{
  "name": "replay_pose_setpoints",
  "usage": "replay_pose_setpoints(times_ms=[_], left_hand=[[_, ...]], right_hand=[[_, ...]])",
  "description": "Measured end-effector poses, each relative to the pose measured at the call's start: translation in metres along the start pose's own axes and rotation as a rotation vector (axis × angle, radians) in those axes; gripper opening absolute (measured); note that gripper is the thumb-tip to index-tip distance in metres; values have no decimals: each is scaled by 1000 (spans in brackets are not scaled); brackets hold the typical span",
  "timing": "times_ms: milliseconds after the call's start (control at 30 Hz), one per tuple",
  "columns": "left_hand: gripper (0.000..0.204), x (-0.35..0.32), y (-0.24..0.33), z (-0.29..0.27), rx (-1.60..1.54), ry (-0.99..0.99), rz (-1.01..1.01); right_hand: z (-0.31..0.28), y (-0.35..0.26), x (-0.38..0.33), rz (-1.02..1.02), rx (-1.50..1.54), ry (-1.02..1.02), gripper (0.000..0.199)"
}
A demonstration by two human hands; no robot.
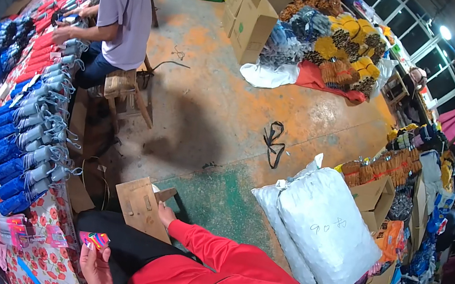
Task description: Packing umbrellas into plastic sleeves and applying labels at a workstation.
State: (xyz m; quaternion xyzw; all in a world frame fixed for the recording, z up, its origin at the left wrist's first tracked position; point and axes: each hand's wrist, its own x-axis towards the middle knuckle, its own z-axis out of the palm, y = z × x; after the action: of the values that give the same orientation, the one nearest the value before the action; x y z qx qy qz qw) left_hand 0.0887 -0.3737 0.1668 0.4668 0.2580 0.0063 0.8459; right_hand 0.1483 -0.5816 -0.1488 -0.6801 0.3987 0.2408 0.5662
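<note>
My left hand pinches a small, shiny packet in pink, yellow and blue near the table's edge. Lower right of the table, my right hand grips the edge of a small wooden stool, which is tilted beside my dark-trousered leg. Flat pink packets lie on the flower-patterned tablecloth, left of my left hand. Beyond them, folded blue umbrellas with grey handles and wrist loops lie in a long row.
A person sits on a wooden stool farther along the table. Stuffed white sacks stand on my right. Cardboard boxes and bundled goods fill the far side. A black strap lies on the floor.
</note>
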Motion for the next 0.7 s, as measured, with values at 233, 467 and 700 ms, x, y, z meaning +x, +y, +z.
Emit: replay_pose_setpoints(times_ms=[233, 467, 700], left_hand=[[25, -12, 17, -17, 11, -126, 3], [28, -43, 50, -56, -75, 35, 118], [24, -40, 46, -97, -173, -14, 50]], right_hand=[[16, 37, 39, -115, -144, 83, 76], [61, 48, 11, -300, -336, 27, 60], [12, 19, -24, -683, -375, 424, 31]])
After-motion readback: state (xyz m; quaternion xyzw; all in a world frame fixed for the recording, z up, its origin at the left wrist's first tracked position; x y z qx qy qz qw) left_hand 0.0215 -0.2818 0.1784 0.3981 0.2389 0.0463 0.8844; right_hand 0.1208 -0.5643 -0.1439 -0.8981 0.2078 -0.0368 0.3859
